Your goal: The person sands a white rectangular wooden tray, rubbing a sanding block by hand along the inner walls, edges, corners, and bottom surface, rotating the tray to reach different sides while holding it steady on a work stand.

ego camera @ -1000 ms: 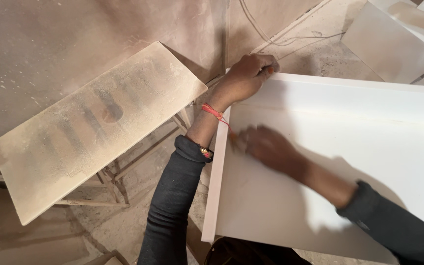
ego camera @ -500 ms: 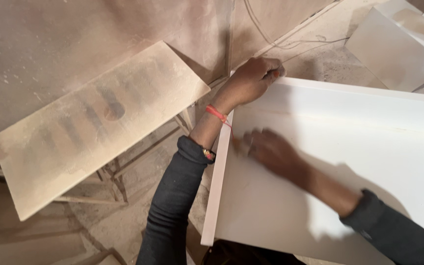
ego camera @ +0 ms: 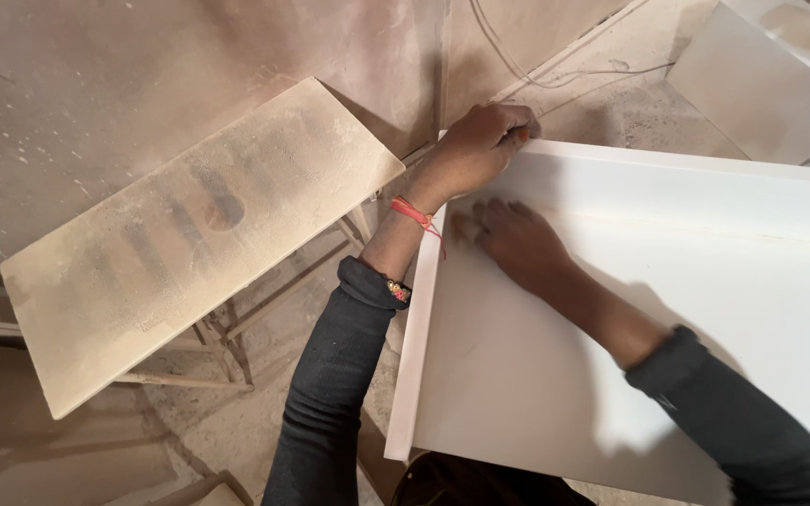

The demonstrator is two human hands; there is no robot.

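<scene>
A large white board (ego camera: 686, 309) with a raised rim lies in front of me. My left hand (ego camera: 480, 141) grips its far left corner, fingers curled over the rim; a red thread band circles the wrist. My right hand (ego camera: 517, 239) lies flat on the white surface near that corner, fingers stretched toward the left rim. Something small and brownish seems to sit under its fingertips, but blur hides what it is. Both arms wear dark sleeves.
A dust-covered wooden bench (ego camera: 189, 234) stands to the left on thin legs. Another white panel (ego camera: 761, 80) lies at the top right. A thin cable (ego camera: 555, 75) runs across the dusty floor behind the board.
My right hand has slid across the white surface toward the left rim and far corner. The left hand keeps its hold on the corner.
</scene>
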